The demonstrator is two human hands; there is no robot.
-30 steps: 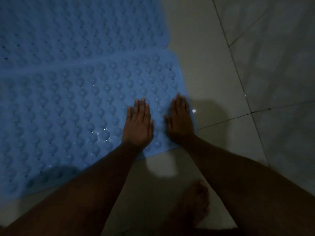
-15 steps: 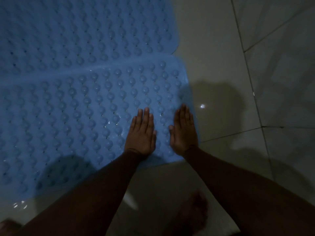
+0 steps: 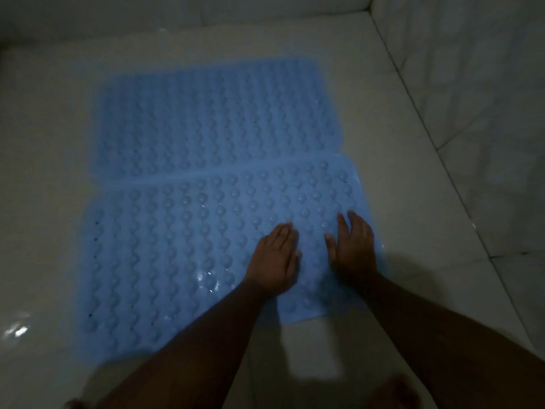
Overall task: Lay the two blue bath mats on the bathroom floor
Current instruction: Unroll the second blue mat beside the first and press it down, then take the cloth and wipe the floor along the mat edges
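Both my hands lie flat, palms down, fingers extended, gripping nothing. My left hand [image 3: 274, 256] and right hand [image 3: 354, 246] press the near mat [image 3: 177, 246] close to its right-hand end, the right hand just inside that edge. The mat's long axis runs crosswise, so most of it stretches away to the left of my left hand. The far mat [image 3: 212, 119] lies beyond my fingertips, its near edge tucked under or touching the near mat's. Both rest on the tiled floor [image 3: 413, 208]. Any smoothing leftward would fall to my left hand, I judge.
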